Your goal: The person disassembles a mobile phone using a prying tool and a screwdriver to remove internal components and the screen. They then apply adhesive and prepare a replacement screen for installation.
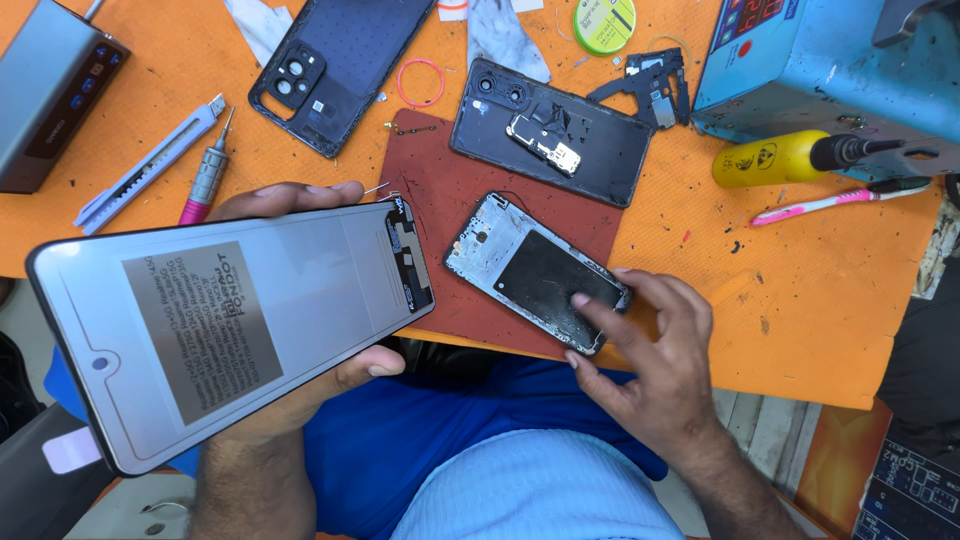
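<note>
Holding a replacement phone screen (230, 330) edge-to-edge, the left hand (300, 390) is clasping it firmly, while the right hand (650, 350), open, is pressing fingertips on the bare phone frame (535, 272) just beyond it. Seating the screen seemingly calls for aligning its flex connector first.

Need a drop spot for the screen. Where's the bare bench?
Free: orange mat right of the phone frame, below the yellow bottle and pink tool. Smaller patch below the utility knife. Crowded: top centre around both back covers; red pad mostly taken.
</note>
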